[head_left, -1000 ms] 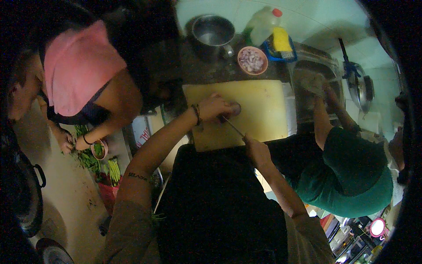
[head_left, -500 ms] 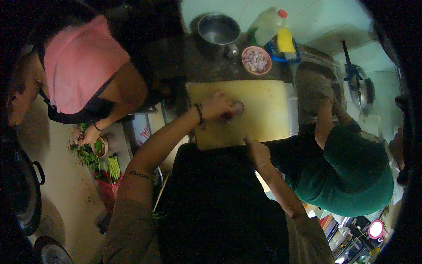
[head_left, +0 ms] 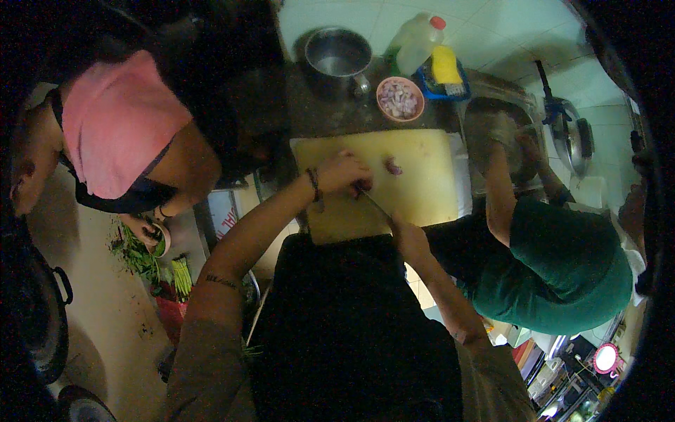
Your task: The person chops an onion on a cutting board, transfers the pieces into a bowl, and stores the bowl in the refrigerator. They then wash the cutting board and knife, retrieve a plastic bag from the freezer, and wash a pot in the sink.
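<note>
On the yellow cutting board (head_left: 425, 197) my left hand (head_left: 342, 171) is closed, its fingertips pressing on a small purple onion piece (head_left: 359, 190) that they mostly cover. My right hand (head_left: 410, 240) grips a knife (head_left: 377, 208) by its handle at the board's near edge. The blade points up and left, its tip against or right beside the held piece. A second purple onion piece (head_left: 392, 166) lies loose on the board, to the right of my left hand.
Behind the board stand a bowl of chopped onion (head_left: 401, 99), a metal pot (head_left: 338, 53), a red-capped bottle (head_left: 420, 46) and a blue tray (head_left: 460, 89) with a yellow sponge. On the right, a person in green works at a sink (head_left: 478, 116). Another person handles leafy greens (head_left: 140, 257) at left.
My left hand has drawn back slightly left, and an onion piece now lies free on the board. The knife's blade has come up to the fingertips of my left hand.
</note>
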Motion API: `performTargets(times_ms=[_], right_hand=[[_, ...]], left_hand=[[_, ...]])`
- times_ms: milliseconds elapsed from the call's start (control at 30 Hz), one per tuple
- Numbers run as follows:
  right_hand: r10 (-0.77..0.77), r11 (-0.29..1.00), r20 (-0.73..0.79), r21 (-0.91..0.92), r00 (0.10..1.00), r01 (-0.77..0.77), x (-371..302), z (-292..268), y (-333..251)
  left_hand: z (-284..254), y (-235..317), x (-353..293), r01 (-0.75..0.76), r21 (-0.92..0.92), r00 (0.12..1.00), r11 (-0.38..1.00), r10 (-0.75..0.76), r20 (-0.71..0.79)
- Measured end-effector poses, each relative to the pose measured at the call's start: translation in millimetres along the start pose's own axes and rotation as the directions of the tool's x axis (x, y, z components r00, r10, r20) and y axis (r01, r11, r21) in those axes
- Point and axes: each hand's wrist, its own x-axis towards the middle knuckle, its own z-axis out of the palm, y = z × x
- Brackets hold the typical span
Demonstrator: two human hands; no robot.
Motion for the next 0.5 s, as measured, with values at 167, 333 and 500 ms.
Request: performTargets(times_ms=[167,333,500], right_hand=[[-0.052,0.998,-0.041,0.035,0.998,0.053,-7.9,-1.3,-2.9],[-0.058,0.998,0.01,0.02,0.998,0.057,-12.2,-1.1,-6.6],[0.019,0.999,0.074,0.027,0.997,-0.021,-12.9,-0.8,-8.1]], left_hand=[[-8.8,10.0,-10.0,0.033,-0.005,0.999,0.999,-0.033,0.014],[-5.1,10.1,-14.1,0.026,0.021,0.999,0.999,-0.025,-0.028],[11.3,3.1,-14.6,-0.02,0.06,0.994,0.998,0.026,-0.108]])
